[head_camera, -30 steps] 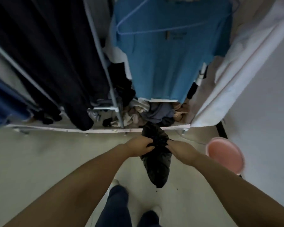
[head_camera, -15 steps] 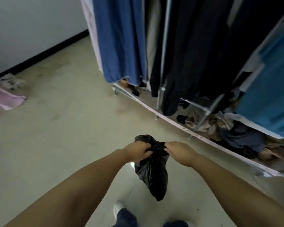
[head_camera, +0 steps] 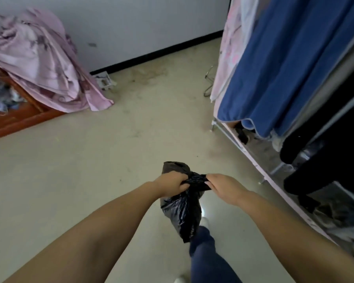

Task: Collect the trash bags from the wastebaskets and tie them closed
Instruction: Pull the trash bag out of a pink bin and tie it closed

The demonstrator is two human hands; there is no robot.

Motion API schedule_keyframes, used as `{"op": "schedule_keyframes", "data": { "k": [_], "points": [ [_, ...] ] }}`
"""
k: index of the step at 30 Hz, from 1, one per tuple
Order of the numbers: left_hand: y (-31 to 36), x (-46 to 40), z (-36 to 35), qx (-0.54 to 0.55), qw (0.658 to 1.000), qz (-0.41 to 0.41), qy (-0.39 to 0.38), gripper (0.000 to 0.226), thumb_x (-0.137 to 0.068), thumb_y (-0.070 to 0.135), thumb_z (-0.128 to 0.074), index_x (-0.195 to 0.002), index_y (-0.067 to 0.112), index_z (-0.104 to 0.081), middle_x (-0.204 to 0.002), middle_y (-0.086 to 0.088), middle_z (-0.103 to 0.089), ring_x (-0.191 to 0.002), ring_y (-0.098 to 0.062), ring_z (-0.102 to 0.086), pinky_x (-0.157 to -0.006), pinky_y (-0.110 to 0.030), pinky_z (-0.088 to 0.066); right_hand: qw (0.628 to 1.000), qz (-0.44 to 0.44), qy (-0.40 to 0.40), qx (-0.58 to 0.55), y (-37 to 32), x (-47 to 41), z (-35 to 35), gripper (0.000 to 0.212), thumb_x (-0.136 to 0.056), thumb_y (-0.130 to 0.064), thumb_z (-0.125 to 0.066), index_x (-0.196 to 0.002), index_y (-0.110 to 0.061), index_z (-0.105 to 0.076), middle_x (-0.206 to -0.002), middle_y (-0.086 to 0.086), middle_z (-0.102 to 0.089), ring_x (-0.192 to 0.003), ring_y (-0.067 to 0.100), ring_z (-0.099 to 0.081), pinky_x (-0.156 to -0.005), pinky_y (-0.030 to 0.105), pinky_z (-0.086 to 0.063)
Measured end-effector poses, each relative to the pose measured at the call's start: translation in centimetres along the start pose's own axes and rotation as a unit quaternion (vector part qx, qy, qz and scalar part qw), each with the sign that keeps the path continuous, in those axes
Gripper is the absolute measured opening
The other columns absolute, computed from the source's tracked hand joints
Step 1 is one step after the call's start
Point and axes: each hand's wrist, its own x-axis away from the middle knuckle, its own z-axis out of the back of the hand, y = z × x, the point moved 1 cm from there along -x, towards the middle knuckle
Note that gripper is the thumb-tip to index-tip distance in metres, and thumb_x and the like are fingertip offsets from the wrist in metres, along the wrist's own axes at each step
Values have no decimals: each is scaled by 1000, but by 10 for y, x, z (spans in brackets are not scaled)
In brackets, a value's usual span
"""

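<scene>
**Still at the neck: a black bag held between two hands**

Here a small black trash bag [head_camera: 182, 213] is held in the air in front of the person, above the pale floor [head_camera: 90, 180] and just over a blue trouser leg [head_camera: 204, 254]. The bag's twisted neck is gripped from both sides: the left hand [head_camera: 171, 183] is closed on it from the left, the right hand [head_camera: 223, 187] from the right, and the fingers of both are curled tightly around the black plastic. Between the two fists only a short piece of neck is seen, lying nearly level from one hand to the other. A loose flap of plastic stands up behind the left hand. The body of the bag hangs below the fists, its long axis pointing down. Both hands are equally near to the neck. No finished knot can be made out, so the tying is judged to be in progress. A clothes rack [head_camera: 294, 78] stands well apart on the right.
</scene>
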Motion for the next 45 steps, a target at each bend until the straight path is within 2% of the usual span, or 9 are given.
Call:
{"op": "schedule_keyframes", "data": {
  "k": [4, 7, 10, 17, 22, 25, 28, 36, 45],
  "points": [
    [-56, -39, 39, 15, 999, 45, 20, 24, -96, 29, -44, -84, 9, -49, -86, -13, -55, -77, -26, -49, -65, -32, -35, 999, 29, -18, 14, 4, -90, 22, 30, -100, -31, -31, -101, -9, -52, -96, 8, -63, -83, 27, -58, -71, 39, -47],
    [-93, -75, 74, 25, 997, 69, 36, 23, -96, 29, -44, -86, 9, -50, -93, -15, -59, -79, -27, -48, -68, -33, -37, 998, 56, -30, 24, 13, -159, 44, 29, -101, -30, -32, -102, -8, -51, -99, 9, -62, -87, 28, -57, -68, 32, -37],
    [-125, -116, 114, 47, 993, 100, 39, 22, -97, 30, -43, -82, 14, -42, -84, -10, -52, -76, -24, -46, -68, -34, -37, 996, 75, -43, 32, 27, -227, 72, 29, -101, -31, -32, -103, -8, -50, -101, 10, -62, -89, 29, -57, -70, 33, -38],
    [-187, -207, 207, 80, 987, 125, 64, 22, -97, 29, -43, -80, 14, -43, -79, -3, -46, -74, -22, -44, -66, -31, -34, 992, 88, -71, 60, 60, -374, 140, 28, -101, -31, -30, -99, -10, -48, -93, 8, -59, -74, 21, -46, -67, 31, -34],
    [-248, -286, 269, 75, 987, 125, 71, 24, -96, 28, -44, -89, 7, -53, -94, -16, -58, -78, -22, -43, -69, -33, -37, 991, 89, -74, 69, 82, -480, 180, 22, -102, -30, -28, -90, -15, -39, -84, -1, -45, -74, 20, -42, -66, 30, -31],
    [-290, -337, 315, 75, 988, 115, 71, 26, -96, 28, -44, -93, 4, -55, -97, -17, -60, -82, -26, -49, -73, -35, -40, 993, 73, -65, 68, 97, -557, 203, 21, -102, -30, -28, -87, -16, -34, -85, 5, -50, -74, 20, -42, -66, 29, -29],
    [-331, -388, 367, 65, 992, 98, 54, 27, -97, 28, -43, -94, 4, -54, -96, -17, -60, -87, -30, -54, -70, -33, -37, 995, 58, -49, 64, 113, -628, 225, 22, -101, -31, -28, -88, -17, -38, -91, 8, -58, -73, 20, -42, -66, 31, -31],
    [-413, -534, 510, 39, 998, 48, 10, 25, -98, 29, -41, -80, 12, -43, -68, 1, -42, -71, -24, -45, -63, -32, -33, 999, -4, -26, 21, 164, -789, 312, 22, -101, -30, -29, -87, -15, -37, -80, 2, -45, -72, 22, -43, -67, 35, -34],
    [-466, -728, 644, 18, 999, 39, 25, 23, -99, 30, -40, -85, 13, -46, -79, -6, -49, -73, -24, -48, -64, -31, -35, 1000, -8, -7, 25, 275, -966, 415, 24, -102, -30, -29, -88, -12, -40, -82, 10, -49, -72, 22, -42, -66, 32, -30]
  ]
}}
